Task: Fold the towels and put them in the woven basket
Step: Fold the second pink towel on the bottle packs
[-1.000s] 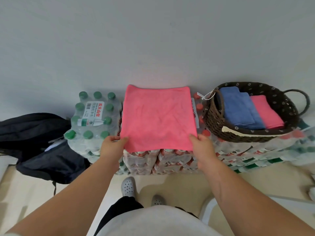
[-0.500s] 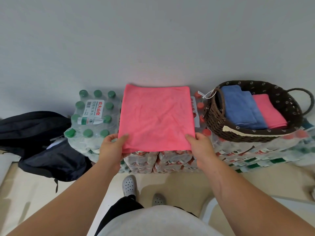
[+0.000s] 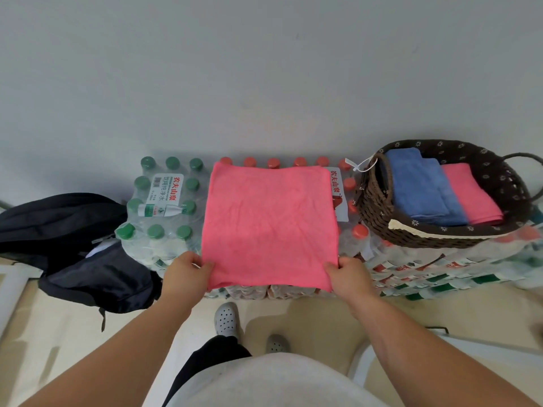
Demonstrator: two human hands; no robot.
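Stacked bottle packs (image 3: 158,245) against the wall serve as your work surface. The open pink towel (image 3: 270,224) lies flat across the middle packs: its far edge sits just short of the rear row of red caps, and its near edge overhangs the front edge of the packs. The woven basket (image 3: 379,207) stands at the right end of the packs, apart from the towel. It already holds folded blue towels (image 3: 417,186) and, to their right, one folded pink towel (image 3: 470,192).

Your left hand (image 3: 185,271) pinches the towel's near left corner and your right hand (image 3: 349,274) its near right corner. Each thumb lies on top; the fingers beneath are hidden.

The step in hand appears to be the first fold of this towel. The next move likely calls for carrying both near corners up and over to meet the far corners, hands level, so that the edges align.
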